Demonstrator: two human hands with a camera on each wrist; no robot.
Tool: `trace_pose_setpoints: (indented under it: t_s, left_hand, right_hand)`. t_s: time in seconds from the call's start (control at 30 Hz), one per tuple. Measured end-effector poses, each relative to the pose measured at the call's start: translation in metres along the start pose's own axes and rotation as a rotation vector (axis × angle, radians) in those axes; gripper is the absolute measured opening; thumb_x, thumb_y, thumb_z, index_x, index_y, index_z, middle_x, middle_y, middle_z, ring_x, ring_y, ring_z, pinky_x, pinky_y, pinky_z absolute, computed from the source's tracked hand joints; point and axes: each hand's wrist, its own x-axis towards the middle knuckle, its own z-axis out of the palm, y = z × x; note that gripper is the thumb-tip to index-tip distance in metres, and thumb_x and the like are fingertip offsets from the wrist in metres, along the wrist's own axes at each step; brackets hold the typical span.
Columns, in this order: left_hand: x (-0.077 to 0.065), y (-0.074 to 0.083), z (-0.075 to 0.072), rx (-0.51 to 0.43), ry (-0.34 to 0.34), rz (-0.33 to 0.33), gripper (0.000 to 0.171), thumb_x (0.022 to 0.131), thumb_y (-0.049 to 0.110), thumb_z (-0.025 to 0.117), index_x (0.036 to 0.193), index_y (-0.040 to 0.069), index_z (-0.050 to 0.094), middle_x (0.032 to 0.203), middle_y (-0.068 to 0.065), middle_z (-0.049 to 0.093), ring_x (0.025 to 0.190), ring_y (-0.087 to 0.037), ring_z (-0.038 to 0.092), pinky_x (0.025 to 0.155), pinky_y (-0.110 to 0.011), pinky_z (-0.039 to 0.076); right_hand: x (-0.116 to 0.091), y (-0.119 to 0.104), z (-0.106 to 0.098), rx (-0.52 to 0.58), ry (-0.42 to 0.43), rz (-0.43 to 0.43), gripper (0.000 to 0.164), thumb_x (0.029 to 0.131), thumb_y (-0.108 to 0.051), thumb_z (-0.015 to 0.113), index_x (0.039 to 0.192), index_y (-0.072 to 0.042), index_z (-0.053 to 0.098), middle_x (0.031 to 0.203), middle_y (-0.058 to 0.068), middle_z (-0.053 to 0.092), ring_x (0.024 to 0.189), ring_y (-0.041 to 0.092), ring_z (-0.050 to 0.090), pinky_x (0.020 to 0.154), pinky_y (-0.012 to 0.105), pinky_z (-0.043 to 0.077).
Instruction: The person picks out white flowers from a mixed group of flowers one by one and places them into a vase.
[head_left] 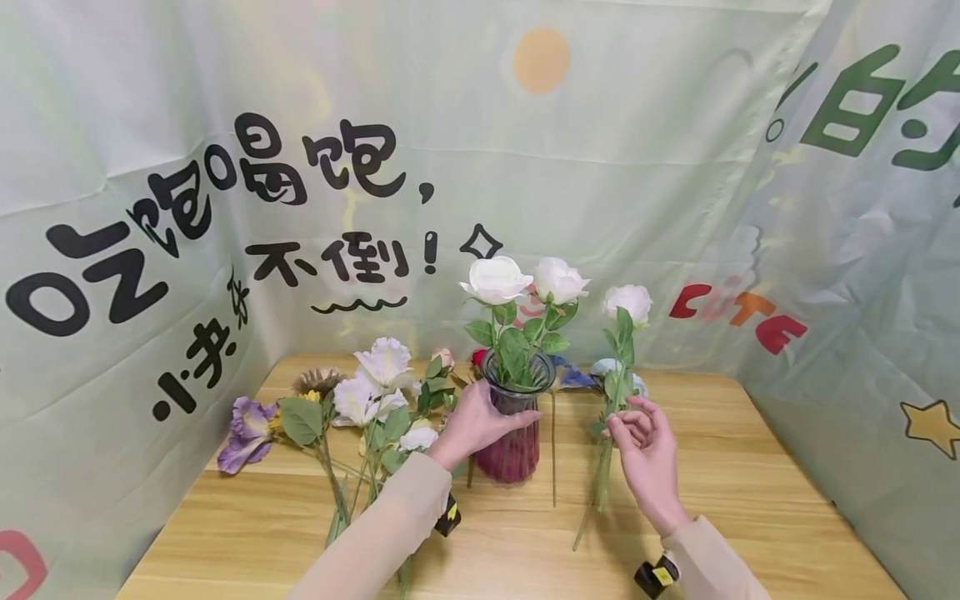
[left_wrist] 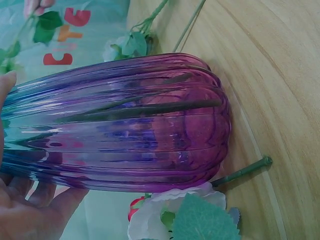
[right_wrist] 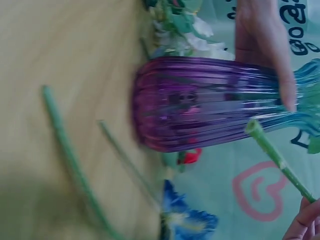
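Note:
A ribbed glass vase [head_left: 510, 454], shaded from purple-pink at the base to blue-green at the neck, stands upright on the table. My left hand [head_left: 480, 423] grips it around the upper part, thumb across the front. Two white roses [head_left: 496, 281] with green leaves rise from its mouth, and their stems show through the glass in the left wrist view. To the right of the vase, my right hand [head_left: 649, 454] pinches the stem of another white rose [head_left: 628, 303], held upright. In the right wrist view this rose's bare stem [right_wrist: 275, 155] ends in front of the vase.
Left of the vase lie white flowers [head_left: 367, 398], a purple flower [head_left: 246, 435] and several others on the wooden table [head_left: 510, 550]. A blue flower [right_wrist: 190, 212] and a pale blue one lie behind and to the right. Printed cloth [head_left: 637, 200] surrounds the table.

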Motion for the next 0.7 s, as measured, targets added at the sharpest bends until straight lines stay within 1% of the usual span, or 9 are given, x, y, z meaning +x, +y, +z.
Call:
trace_pose_setpoints:
  t_s: [0.07, 0.2, 0.37, 0.47, 0.57, 0.7]
  left_hand:
    - [0.0, 0.0, 0.0, -0.006, -0.002, -0.002, 0.067, 0.069, 0.056, 0.076, 0.122, 0.021, 0.057, 0.108, 0.005, 0.065, 0.1, -0.012, 0.061, 0.085, -0.033, 0.051]
    - [0.0, 0.001, 0.0, -0.014, -0.003, -0.006, 0.065, 0.069, 0.054, 0.077, 0.122, 0.021, 0.056, 0.108, 0.005, 0.065, 0.101, -0.011, 0.061, 0.086, -0.032, 0.051]
    - [-0.001, 0.001, 0.0, -0.018, 0.0, 0.012, 0.065, 0.07, 0.053, 0.077, 0.123, 0.021, 0.056, 0.108, 0.004, 0.065, 0.1, -0.012, 0.061, 0.085, -0.033, 0.051]
    - [0.0, 0.0, 0.0, -0.012, -0.005, 0.01, 0.064, 0.07, 0.052, 0.077, 0.122, 0.022, 0.056, 0.107, 0.006, 0.065, 0.1, -0.01, 0.061, 0.085, -0.032, 0.051]
    - [0.0, 0.0, 0.0, -0.011, -0.011, 0.005, 0.061, 0.071, 0.049, 0.078, 0.121, 0.023, 0.056, 0.106, 0.008, 0.064, 0.099, -0.009, 0.061, 0.085, -0.031, 0.051]
    - [0.0, 0.0, 0.0, -0.018, -0.006, 0.01, 0.058, 0.071, 0.047, 0.079, 0.119, 0.022, 0.058, 0.104, 0.007, 0.065, 0.096, -0.01, 0.061, 0.083, -0.032, 0.052]
  right_hand:
    - [0.004, -0.007, 0.002, 0.016, 0.013, -0.033, 0.037, 0.089, 0.004, 0.06, 0.124, 0.001, 0.049, 0.09, 0.017, 0.062, 0.072, 0.01, 0.063, 0.064, 0.015, 0.052]
    - [0.011, -0.021, 0.006, 0.038, 0.009, -0.092, 0.037, 0.089, 0.0, 0.061, 0.125, -0.003, 0.051, 0.09, 0.015, 0.062, 0.075, 0.013, 0.064, 0.065, 0.018, 0.052]
    - [0.021, -0.04, 0.015, 0.091, -0.001, -0.164, 0.036, 0.089, -0.003, 0.062, 0.124, -0.002, 0.051, 0.091, 0.015, 0.062, 0.076, 0.014, 0.063, 0.065, 0.018, 0.051]
    - [0.027, -0.052, 0.02, 0.141, 0.005, -0.21, 0.036, 0.089, -0.002, 0.062, 0.124, -0.001, 0.051, 0.09, 0.017, 0.062, 0.076, 0.016, 0.063, 0.064, 0.018, 0.051]
    - [0.033, -0.065, 0.026, 0.188, 0.015, -0.249, 0.037, 0.089, -0.003, 0.063, 0.123, 0.001, 0.05, 0.088, 0.015, 0.062, 0.075, 0.016, 0.062, 0.061, 0.018, 0.05]
    - [0.04, -0.081, 0.034, 0.281, 0.018, -0.285, 0.039, 0.088, -0.002, 0.064, 0.122, 0.004, 0.046, 0.086, 0.015, 0.06, 0.074, 0.018, 0.062, 0.063, 0.019, 0.051]
